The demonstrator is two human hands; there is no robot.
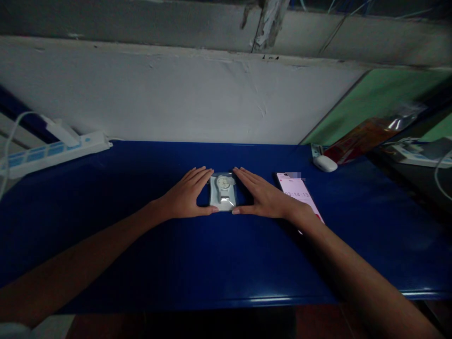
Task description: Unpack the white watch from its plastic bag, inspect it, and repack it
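A white wristwatch [224, 186] lies on a pale card inside a clear plastic packet [213, 200], flat on the blue table. My left hand [186, 194] rests along the packet's left side, fingers stretched forward and thumb at its lower left corner. On the other side, my right hand [260, 194] mirrors it, with fingertips by the upper right corner and thumb by the lower right one. Both hands are open, framing the packet with their fingertips at or very near its edges. Whether they press on it I cannot tell.
A phone [295, 186] with a lit timer screen lies partly under my right forearm. Behind it are a white rounded case [325, 163] and a bottle of reddish-brown liquid [363, 136]. A power strip [92, 141] with a plugged-in charger sits at the left. A white wall [197, 94] bounds the blue table [197, 263].
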